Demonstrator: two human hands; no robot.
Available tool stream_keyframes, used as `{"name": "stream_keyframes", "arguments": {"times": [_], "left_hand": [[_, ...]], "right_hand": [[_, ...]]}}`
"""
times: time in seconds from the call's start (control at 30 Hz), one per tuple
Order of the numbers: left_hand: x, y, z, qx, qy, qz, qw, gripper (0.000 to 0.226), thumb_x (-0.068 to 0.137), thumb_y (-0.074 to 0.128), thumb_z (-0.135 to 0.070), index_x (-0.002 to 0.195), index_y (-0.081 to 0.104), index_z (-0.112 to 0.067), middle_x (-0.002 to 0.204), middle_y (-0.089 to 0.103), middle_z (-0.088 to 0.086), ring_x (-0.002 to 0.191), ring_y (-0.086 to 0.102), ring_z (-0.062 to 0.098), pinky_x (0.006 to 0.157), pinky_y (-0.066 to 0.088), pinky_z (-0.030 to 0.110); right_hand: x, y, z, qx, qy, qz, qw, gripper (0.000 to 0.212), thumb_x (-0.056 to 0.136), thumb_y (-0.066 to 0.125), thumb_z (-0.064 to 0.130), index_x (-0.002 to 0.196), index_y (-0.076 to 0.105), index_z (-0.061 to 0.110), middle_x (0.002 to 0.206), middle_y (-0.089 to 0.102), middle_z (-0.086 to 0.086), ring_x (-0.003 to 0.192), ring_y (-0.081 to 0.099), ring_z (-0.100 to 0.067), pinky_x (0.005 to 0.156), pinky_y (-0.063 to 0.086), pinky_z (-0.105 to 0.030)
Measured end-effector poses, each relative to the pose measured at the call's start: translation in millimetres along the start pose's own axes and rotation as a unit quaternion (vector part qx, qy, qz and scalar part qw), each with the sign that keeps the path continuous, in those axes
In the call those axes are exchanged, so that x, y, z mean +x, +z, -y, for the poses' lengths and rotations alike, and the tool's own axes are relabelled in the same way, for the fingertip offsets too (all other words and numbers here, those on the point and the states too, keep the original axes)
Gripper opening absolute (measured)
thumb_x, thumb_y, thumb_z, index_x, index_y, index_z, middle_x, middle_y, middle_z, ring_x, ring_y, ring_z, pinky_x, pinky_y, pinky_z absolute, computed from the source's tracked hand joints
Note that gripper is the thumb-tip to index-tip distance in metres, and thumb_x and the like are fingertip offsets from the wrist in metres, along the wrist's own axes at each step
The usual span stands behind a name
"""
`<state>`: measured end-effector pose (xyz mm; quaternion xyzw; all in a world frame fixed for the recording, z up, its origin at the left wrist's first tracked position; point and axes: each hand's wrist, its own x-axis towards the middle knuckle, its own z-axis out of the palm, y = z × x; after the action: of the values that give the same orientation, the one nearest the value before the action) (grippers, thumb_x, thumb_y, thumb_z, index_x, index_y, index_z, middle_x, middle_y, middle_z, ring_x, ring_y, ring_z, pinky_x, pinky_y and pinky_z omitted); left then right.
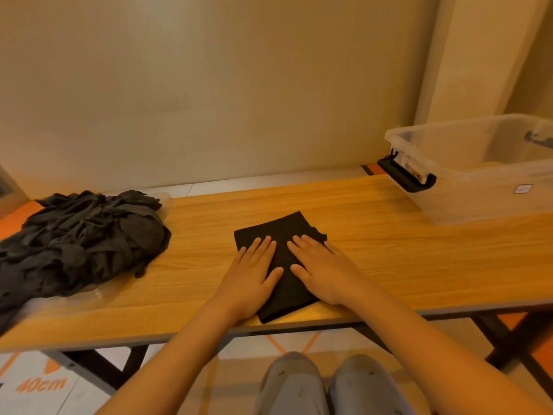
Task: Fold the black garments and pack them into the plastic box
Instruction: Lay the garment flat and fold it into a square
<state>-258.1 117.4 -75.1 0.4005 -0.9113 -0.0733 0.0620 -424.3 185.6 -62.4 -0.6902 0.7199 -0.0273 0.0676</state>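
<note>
Pressing the fold flat looks to be the step in hand. The garment lies as a small dark rectangle near the front edge of the tabletop, one near corner reaching right to that edge. The left hand and the right hand both rest on it with palms down and fingers straight, gripping nothing, and a strip of cloth shows between them.

To do it well, I would sweep both palms outward from the middle so trapped air and wrinkles leave at the sides, then check the far right corner (it looks a little ragged, not quite square). A firm crease matters, since thin cloth like this probably springs open when lifted. When it comes to carrying, sliding fingers beneath from both sides should keep the layers together.

To the left waits the pile of unfolded black clothes, sitting on what seems a clear lid. The box stands at the far right of the tabletop, well apart from the hands, open-topped. I can see no black garments through its walls, so most of the job seems to lie ahead.
</note>
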Motion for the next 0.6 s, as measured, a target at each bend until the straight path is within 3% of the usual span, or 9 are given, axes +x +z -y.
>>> {"name": "stream_keyframes", "arguments": {"times": [0.07, 0.17, 0.23, 0.3, 0.4, 0.5, 0.6], "left_hand": [[-10, -3, -2, 0.005, 0.049, -0.019, 0.999, 0.062, 0.099, 0.017, -0.053, 0.152, 0.000, -0.028, 0.160, -0.003, -0.011, 0.144, -0.011, -0.001, 0.115, -0.012, 0.021], [-33, -6, -13, -0.065, 0.107, -0.042, 0.991, 0.069, 0.090, 0.015, -0.062, 0.151, 0.005, -0.033, 0.158, 0.002, -0.017, 0.142, -0.008, -0.009, 0.114, -0.008, 0.014], [-45, -5, -17, -0.092, 0.128, -0.031, 0.987, 0.069, 0.092, 0.024, -0.065, 0.151, 0.006, -0.034, 0.157, 0.000, -0.020, 0.141, -0.008, -0.012, 0.113, -0.007, 0.011], [-54, -2, -15, -0.053, 0.141, -0.009, 0.989, 0.079, 0.089, 0.032, -0.068, 0.152, 0.003, -0.032, 0.155, -0.007, -0.020, 0.140, -0.013, -0.011, 0.112, -0.011, 0.011], [-64, 6, -2, 0.019, 0.173, -0.019, 0.985, 0.089, 0.086, 0.046, -0.067, 0.153, 0.003, -0.027, 0.158, -0.008, -0.014, 0.144, -0.013, -0.002, 0.117, -0.007, 0.019], [-74, 14, 11, 0.003, 0.208, -0.069, 0.976, 0.079, 0.086, 0.066, -0.028, 0.152, 0.023, -0.021, 0.159, 0.018, -0.005, 0.147, 0.009, 0.006, 0.118, 0.009, 0.023], [-84, 18, 10, -0.027, 0.209, -0.109, 0.971, 0.074, 0.081, 0.068, -0.003, 0.147, 0.038, -0.020, 0.154, 0.031, -0.005, 0.144, 0.022, 0.007, 0.117, 0.017, 0.022]], "right_hand": [[-14, 3, 3, -0.022, 0.027, -0.025, 0.999, 0.059, 0.102, 0.015, 0.048, 0.153, 0.001, 0.023, 0.161, -0.004, 0.004, 0.147, -0.008, -0.011, 0.117, -0.008, -0.036], [-34, 3, 6, -0.043, -0.010, -0.096, 0.994, 0.078, 0.087, -0.009, 0.058, 0.153, 0.004, 0.020, 0.161, -0.002, 0.003, 0.147, -0.009, -0.010, 0.114, -0.016, -0.033], [-41, 7, 3, -0.033, -0.050, -0.073, 0.996, 0.090, 0.075, -0.017, 0.060, 0.153, 0.005, 0.021, 0.161, -0.001, 0.005, 0.147, -0.008, -0.008, 0.113, -0.013, -0.028], [-47, 11, -3, -0.014, -0.075, -0.056, 0.996, 0.092, 0.077, -0.013, 0.072, 0.153, 0.006, 0.024, 0.161, 0.003, 0.006, 0.147, -0.004, -0.007, 0.113, -0.009, -0.025], [-59, 9, -13, 0.005, -0.089, -0.039, 0.995, 0.089, 0.079, 0.006, 0.074, 0.153, 0.003, 0.025, 0.159, -0.004, 0.011, 0.145, -0.008, -0.004, 0.114, -0.009, -0.023], [-72, 14, -23, -0.019, -0.124, -0.053, 0.991, 0.095, 0.082, 0.047, 0.072, 0.153, 0.005, 0.026, 0.156, -0.006, 0.012, 0.144, -0.007, -0.004, 0.113, -0.010, -0.023], [-81, 30, -23, -0.035, -0.144, -0.142, 0.979, 0.095, 0.063, 0.087, 0.041, 0.143, 0.042, 0.017, 0.148, 0.041, -0.003, 0.136, 0.041, -0.018, 0.112, 0.029, -0.038]]}}
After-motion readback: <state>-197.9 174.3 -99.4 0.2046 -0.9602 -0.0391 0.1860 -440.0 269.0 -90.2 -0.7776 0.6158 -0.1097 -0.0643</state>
